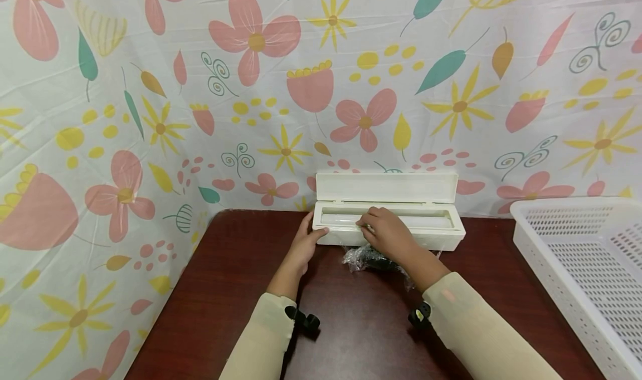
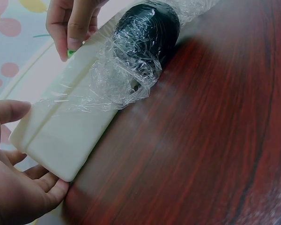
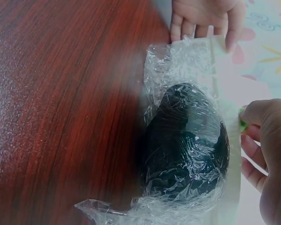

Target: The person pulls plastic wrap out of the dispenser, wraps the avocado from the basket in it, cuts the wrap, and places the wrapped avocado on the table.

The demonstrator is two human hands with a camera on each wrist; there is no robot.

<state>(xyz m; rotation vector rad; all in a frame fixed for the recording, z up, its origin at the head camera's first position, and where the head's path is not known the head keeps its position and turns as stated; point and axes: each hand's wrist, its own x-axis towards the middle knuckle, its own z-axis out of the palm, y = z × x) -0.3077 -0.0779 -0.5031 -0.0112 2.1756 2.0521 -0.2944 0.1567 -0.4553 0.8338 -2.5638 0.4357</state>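
A white cling film dispenser stands at the table's back with its lid raised and a roll inside. My left hand grips the dispenser's left end, thumb on the top edge and fingers lower down. Over the front rim, my right hand pinches a small green slider, mostly hidden by the fingertips. Close against the dispenser's front lies a dark, rounded object wrapped in crumpled cling film. Film stretches from it up over the front edge. What the dark object is, I cannot tell.
A white perforated plastic basket stands at the right of the dark red wooden table. Behind the dispenser hangs a flower-printed cloth, which also runs along the left side.
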